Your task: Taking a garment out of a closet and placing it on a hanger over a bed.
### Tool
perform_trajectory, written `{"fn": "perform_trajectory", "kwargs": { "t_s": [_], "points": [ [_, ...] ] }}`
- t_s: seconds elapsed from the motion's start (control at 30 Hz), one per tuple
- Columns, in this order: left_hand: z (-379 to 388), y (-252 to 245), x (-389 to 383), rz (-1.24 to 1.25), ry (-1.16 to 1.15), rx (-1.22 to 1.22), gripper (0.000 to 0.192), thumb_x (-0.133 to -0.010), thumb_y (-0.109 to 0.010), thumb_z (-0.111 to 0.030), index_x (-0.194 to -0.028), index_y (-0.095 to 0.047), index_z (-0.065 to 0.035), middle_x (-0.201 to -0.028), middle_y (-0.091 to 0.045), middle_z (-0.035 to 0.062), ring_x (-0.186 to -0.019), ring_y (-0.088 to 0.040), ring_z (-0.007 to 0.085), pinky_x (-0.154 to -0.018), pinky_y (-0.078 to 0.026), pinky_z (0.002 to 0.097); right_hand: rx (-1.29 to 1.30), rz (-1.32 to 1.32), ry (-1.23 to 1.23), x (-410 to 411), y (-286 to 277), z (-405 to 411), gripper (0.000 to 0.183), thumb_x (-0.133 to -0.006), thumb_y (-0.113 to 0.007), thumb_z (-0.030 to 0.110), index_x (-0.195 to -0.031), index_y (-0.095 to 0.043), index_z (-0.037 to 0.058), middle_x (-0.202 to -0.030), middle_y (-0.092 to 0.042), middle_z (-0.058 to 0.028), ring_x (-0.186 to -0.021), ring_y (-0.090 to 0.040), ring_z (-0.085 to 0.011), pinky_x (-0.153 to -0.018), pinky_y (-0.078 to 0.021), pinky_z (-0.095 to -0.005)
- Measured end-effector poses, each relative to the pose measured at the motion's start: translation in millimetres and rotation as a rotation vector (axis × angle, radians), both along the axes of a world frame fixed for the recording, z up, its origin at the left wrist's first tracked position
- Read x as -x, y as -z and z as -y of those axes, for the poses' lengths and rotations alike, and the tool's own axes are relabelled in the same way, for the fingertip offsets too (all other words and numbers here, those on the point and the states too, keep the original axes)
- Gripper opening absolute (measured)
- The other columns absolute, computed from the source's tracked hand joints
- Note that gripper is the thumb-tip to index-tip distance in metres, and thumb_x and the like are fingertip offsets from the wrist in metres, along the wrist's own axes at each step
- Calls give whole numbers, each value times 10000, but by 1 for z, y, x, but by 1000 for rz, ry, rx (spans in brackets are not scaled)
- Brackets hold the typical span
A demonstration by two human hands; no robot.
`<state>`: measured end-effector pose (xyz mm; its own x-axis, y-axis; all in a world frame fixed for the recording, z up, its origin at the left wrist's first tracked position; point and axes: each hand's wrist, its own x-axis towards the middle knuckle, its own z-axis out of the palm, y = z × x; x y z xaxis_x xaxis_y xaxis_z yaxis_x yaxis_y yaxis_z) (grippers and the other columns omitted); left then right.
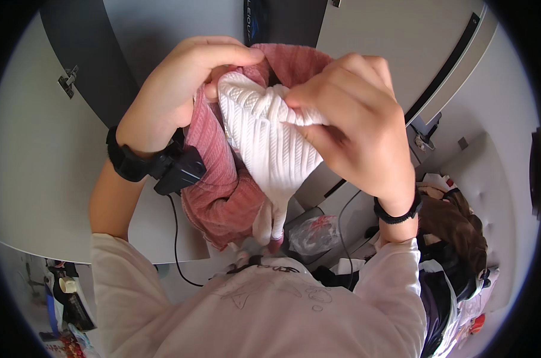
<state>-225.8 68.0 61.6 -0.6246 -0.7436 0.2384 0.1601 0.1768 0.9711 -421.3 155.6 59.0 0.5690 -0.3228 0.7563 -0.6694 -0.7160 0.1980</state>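
Observation:
Both my hands are raised before my chest, holding cloth. My left hand grips the bunched upper part of a dusty-pink ribbed garment, its thumb lying over the fabric. A white ribbed knit garment hangs in front of the pink one, its upper left corner against my left fingers. Between thumb and fingers, my right hand pinches the white garment's gathered upper edge. Pink cloth shows behind that hand too. The white knit narrows downward to a tail near my body. Some of my fingertips are hidden by folds.
Cabinet doors, with a metal hinge at left, stand around my arms. A clear plastic bag lies below. Piled clothes rest by a padded headboard at right. A black device with a cable is strapped to my left wrist.

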Motion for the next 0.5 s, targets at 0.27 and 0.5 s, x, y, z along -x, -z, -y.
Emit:
{"fn": "perform_trajectory", "kwargs": {
  "t_s": [0.27,0.5],
  "points": [
    [9,7,2,-126,130,-400,246,-730,-605,-137,-537,-461,-89,-422,-358,-33,-346,-241,70,-380,-207,224,591,-62,-41,24,46,6,174,-549,-635,92,-706,-576,136,-804,-566,27,-767,-523,-119,-629,-327,-250],
    [2,13,8,-67,-70,-343,251,-739,-596,-163,-546,-451,-94,-413,-338,-27,-350,-237,76,-385,-192,228,-200,239,-90,19,24,0,113,-664,-575,41,-764,-605,84,-648,-563,20,-598,-497,-125,-556,-331,-253]
  ]
}}
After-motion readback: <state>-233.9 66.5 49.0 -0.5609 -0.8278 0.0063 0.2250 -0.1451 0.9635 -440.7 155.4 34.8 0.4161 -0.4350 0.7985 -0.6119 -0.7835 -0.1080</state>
